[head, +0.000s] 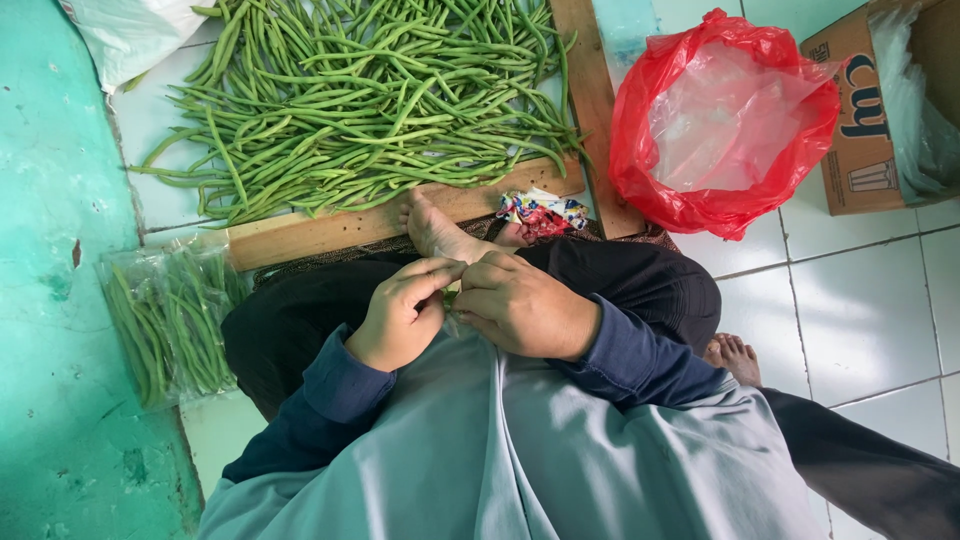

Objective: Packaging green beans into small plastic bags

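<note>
Dark navy long sleeves (330, 400) (ribbed at the cuffs) under a pale grey-blue smock (520, 450); black trousers (640, 285); bare feet (432, 228) beyond the trousers.

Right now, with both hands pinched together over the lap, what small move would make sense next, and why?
Probably pull the fingers apart to snap the bit of green bean held between them. The left hand and right hand meet on it; most of it is hidden, so this is a guess. The pile of beans lies just ahead.
</note>
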